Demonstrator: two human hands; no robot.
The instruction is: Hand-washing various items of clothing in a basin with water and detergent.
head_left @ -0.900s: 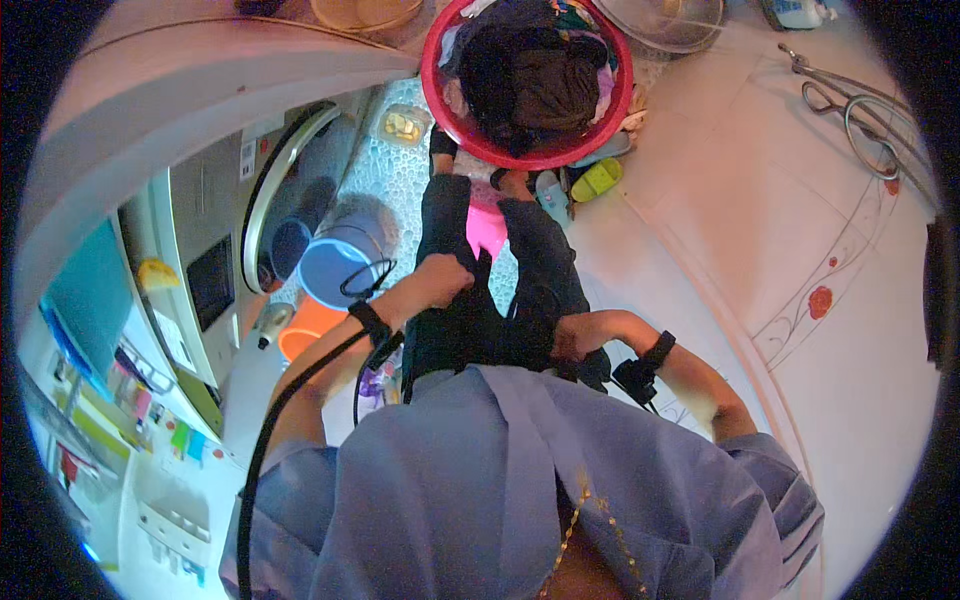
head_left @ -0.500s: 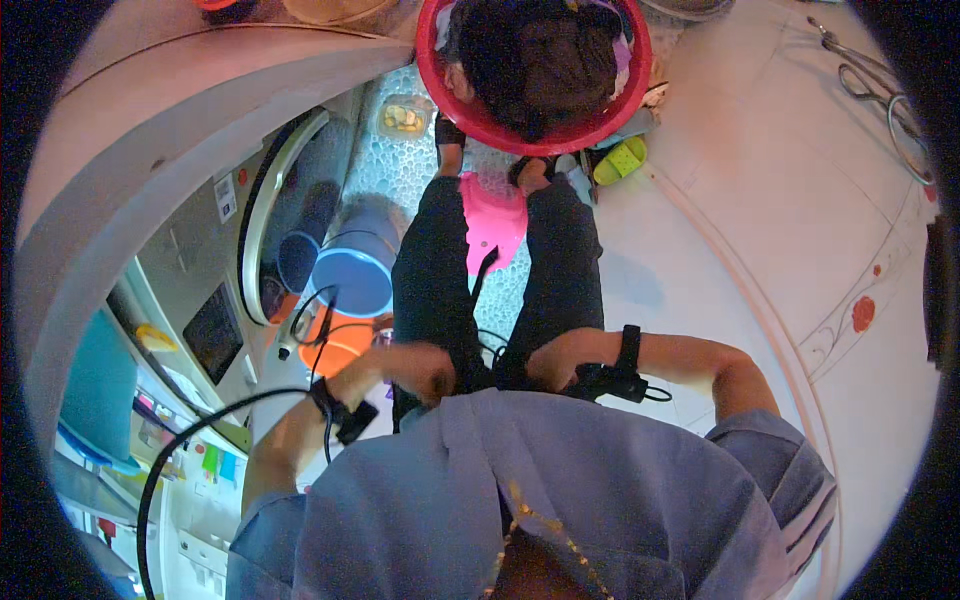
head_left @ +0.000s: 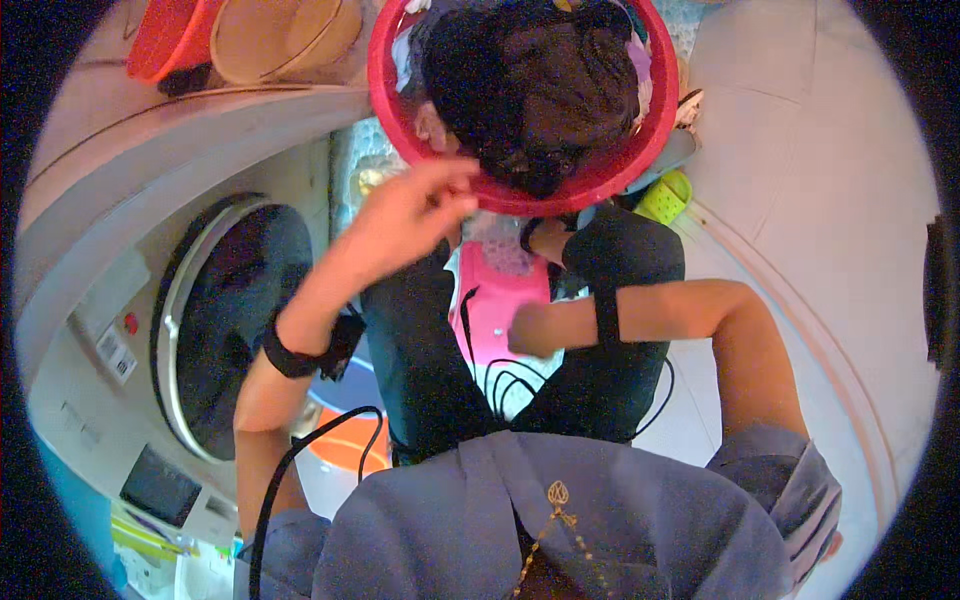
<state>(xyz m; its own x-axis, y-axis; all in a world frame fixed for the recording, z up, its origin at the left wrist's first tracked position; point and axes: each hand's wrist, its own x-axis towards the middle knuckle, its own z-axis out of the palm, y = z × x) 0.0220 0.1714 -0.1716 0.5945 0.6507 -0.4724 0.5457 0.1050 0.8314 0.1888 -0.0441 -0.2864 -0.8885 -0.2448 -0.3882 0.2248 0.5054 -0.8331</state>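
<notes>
A round red basin point(head_left: 388, 95) holds a heap of dark cloth point(head_left: 530, 90), with a few lighter pieces around its sides. My left hand point(head_left: 425, 205) reaches to the near left of the basin's rim, fingers apart and nothing in them; whether it touches the rim I cannot tell. Between my knees, above a pink plastic object point(head_left: 495, 290), my right hand point(head_left: 543, 328) is curled in and a little blurred, with nothing visible in it. Black straps circle both wrists.
On the left stands a front-loading washing machine point(head_left: 250, 300) with a dark round door. Blue and orange buckets point(head_left: 345, 440) sit beside my left leg. Black cables point(head_left: 510, 385) loop across my lap. A yellow-green clog point(head_left: 665, 198) lies right of the basin; tan and red containers point(head_left: 285, 40) stand far left.
My body has bent forward, so the basin appears nearer. My left hand has gone from my lap out to the basin's rim. My right hand has moved forward between the knees.
</notes>
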